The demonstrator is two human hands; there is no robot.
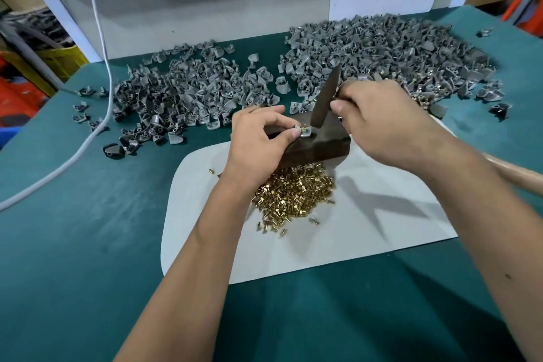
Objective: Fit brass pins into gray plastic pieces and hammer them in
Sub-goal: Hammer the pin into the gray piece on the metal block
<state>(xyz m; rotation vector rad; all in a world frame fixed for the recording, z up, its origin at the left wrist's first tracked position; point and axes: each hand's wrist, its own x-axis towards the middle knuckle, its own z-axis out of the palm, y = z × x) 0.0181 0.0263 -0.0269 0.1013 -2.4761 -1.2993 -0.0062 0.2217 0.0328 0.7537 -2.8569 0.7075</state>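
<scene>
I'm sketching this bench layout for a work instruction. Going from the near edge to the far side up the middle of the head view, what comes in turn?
White mat → heap of brass pins → dark wooden block with the gray piece on it → piles of gray plastic pieces → white back panel.

The right hand [379, 123] covers the hammer [324, 97] where the head joins the handle; the handle's far end is cut off by the right edge. The left hand [258, 138] hides the left part of the dark block [320, 147] and part of the gray piece [302, 132] on it. The hammer head is motion-blurred. The white cable [100, 47] leaves the picture at the top and left edges.
</scene>
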